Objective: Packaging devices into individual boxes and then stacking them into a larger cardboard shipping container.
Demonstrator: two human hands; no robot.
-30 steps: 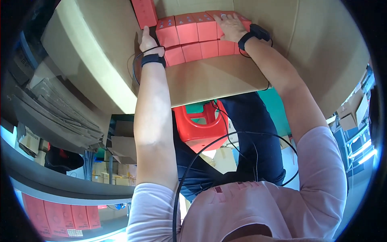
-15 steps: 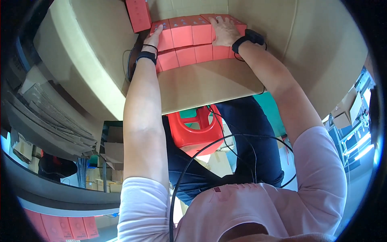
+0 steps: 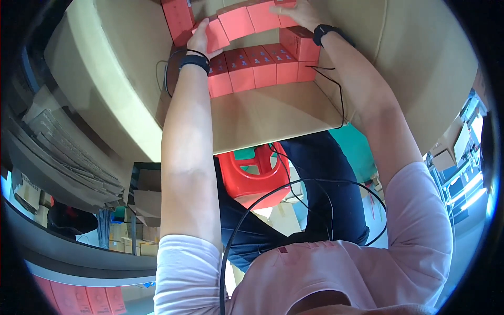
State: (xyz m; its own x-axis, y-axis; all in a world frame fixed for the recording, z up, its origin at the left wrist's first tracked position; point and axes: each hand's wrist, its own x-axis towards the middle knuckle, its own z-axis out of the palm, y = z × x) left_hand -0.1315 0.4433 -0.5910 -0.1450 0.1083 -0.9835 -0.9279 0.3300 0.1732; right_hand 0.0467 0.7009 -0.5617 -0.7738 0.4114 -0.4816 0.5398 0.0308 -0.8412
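Note:
A short row of several small red boxes [image 3: 234, 22] is squeezed end to end between my two hands, raised off the boxes beneath. My left hand [image 3: 202, 40] presses against the row's left end, its thumb along the front edge. At the other end, my right hand [image 3: 301, 13] grips the row from the right, partly cut off by the picture's top edge. Below lies a row of red boxes [image 3: 242, 73] in a large cardboard carton. One more red box [image 3: 302, 46] sits on that row's right end, under my right wrist.
Tall carton walls [image 3: 415, 68] rise on both sides, with a front flap [image 3: 268, 113] toward me. Another red box [image 3: 177, 21] stands at the far left. A thin black cable [image 3: 340, 100] hangs by my right wrist. A red stool [image 3: 252, 181] is beneath; flattened cardboard [image 3: 68, 157] is stacked left.
Both hands have lifted most of the upper row and moved it away from me. The lower row's printed tops now show, and the rightmost upper box stayed behind.

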